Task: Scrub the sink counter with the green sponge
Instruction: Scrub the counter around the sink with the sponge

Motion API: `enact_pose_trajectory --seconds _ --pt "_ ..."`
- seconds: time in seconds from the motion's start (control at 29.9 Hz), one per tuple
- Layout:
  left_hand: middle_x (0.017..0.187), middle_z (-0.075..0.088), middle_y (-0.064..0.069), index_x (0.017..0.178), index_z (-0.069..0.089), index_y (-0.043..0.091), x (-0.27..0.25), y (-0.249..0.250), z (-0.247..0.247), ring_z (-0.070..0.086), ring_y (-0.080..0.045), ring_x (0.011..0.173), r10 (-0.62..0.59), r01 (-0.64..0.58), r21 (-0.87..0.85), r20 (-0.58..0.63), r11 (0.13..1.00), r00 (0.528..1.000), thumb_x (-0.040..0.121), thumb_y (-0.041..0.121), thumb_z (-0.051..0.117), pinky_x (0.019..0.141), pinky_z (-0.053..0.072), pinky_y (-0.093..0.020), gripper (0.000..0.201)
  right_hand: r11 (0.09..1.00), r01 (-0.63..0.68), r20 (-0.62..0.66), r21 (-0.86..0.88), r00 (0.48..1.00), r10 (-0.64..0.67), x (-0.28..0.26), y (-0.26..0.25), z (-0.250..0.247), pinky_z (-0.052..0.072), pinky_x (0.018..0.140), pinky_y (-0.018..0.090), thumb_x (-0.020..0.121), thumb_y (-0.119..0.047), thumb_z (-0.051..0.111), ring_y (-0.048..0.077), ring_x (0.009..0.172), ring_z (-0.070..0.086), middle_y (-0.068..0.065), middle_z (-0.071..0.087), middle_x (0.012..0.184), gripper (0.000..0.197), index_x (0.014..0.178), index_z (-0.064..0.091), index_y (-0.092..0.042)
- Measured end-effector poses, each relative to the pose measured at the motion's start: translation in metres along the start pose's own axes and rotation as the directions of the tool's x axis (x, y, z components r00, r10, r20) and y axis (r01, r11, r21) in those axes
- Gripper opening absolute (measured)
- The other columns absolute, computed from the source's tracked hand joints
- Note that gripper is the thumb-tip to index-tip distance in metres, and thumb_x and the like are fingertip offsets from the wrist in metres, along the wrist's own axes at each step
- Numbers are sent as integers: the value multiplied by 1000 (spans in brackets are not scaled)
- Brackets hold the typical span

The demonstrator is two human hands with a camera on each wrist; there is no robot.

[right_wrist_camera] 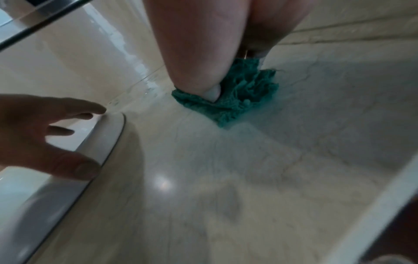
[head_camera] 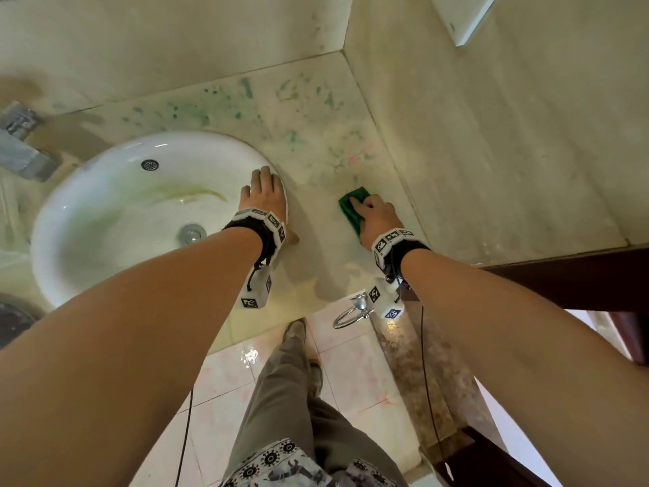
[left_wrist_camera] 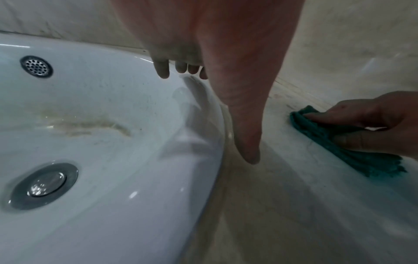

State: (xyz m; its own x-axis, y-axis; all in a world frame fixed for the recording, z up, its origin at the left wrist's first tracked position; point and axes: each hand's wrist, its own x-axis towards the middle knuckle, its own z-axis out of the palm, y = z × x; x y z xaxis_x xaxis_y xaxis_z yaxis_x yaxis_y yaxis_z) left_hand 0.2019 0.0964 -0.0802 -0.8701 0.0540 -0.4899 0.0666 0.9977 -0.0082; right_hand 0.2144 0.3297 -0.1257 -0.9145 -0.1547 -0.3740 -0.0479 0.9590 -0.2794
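A green sponge (head_camera: 354, 205) lies flat on the pale marble counter (head_camera: 316, 159) to the right of the basin. My right hand (head_camera: 375, 214) presses it down, thumb and fingers pinching its edges; it also appears as the sponge (left_wrist_camera: 339, 142) under the right hand (left_wrist_camera: 380, 125), and as the sponge (right_wrist_camera: 237, 96) in the right wrist view. My left hand (head_camera: 264, 195) rests open on the right rim of the white basin (head_camera: 105, 212), fingers (left_wrist_camera: 161, 69) over the rim and thumb down on the counter. Green and pink stains (head_camera: 196, 114) mark the counter near the back wall.
A chrome tap (head_camera: 21, 142) stands at the far left. The basin holds a drain plug (head_camera: 191, 233) and an overflow hole (head_camera: 150, 165). Marble walls (head_camera: 491, 135) close the counter at the back and right. A chrome towel ring (head_camera: 351, 311) hangs below the front edge.
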Motion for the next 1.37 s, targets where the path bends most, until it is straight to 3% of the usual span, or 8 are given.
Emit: enact_pose_trajectory --seconds 0.17,0.37,0.43,0.64,0.9,1.0,1.17,1.37 --pt "160 -8 -18 151 -4 -2 22 -12 -10 -7 -32 148 12 -13 19 60 1000 998 54 69 79 121 11 -45 147 977 -212 -6 -32 977 212 24 2 -15 43 91 35 87 -10 52 34 113 40 9 34 135 70 151 24 -21" --pt "158 -18 -19 150 -12 -4 26 -11 -1 -16 -35 146 43 -46 26 105 999 994 58 67 79 121 5 -43 148 941 -312 63 -132 945 322 50 -11 -33 35 107 36 89 -14 50 39 124 35 13 23 147 75 154 10 -16" --pt "158 -19 -19 150 -12 -4 28 -9 2 -17 -37 146 49 -52 32 103 998 993 56 67 79 120 4 -44 149 947 -280 68 -154 954 293 50 -14 -35 36 106 36 90 -12 48 38 125 36 13 23 148 74 154 11 -15" --pt "158 -9 -22 150 -7 -5 29 -5 -4 -10 -45 145 67 -76 84 101 994 993 54 70 78 120 8 -47 149 992 -35 57 -118 997 42 40 -21 -23 47 82 34 88 -8 52 36 107 45 9 40 137 69 151 27 -20" --pt "158 -3 -20 151 -4 -3 27 -1 -10 -7 -49 143 72 -87 153 103 984 992 54 74 76 119 12 -49 147 991 134 112 -28 985 -130 30 -29 -12 48 95 37 92 -15 53 29 112 48 2 44 135 58 147 35 -22" --pt "159 -4 -20 151 -4 -2 29 -1 -9 -8 -48 144 65 -82 152 113 985 991 52 79 72 120 10 -50 149 998 64 75 -13 995 -63 32 -21 -14 48 94 37 91 -16 54 28 115 47 3 42 136 61 148 33 -22" --pt "158 -9 -24 150 -5 -7 26 -5 -12 -11 -40 146 67 -86 217 94 972 993 56 85 62 119 -5 -47 148 975 -201 89 -91 974 209 52 -17 -27 44 101 41 84 -19 66 35 122 40 13 27 145 84 153 17 -16" --pt "158 -10 -25 149 -5 -8 21 0 -18 -13 -40 146 41 -64 218 111 974 993 57 85 60 118 -7 -46 146 895 -368 43 -253 919 391 88 -17 -40 23 116 42 92 -24 54 39 138 26 22 12 154 81 152 3 -7"
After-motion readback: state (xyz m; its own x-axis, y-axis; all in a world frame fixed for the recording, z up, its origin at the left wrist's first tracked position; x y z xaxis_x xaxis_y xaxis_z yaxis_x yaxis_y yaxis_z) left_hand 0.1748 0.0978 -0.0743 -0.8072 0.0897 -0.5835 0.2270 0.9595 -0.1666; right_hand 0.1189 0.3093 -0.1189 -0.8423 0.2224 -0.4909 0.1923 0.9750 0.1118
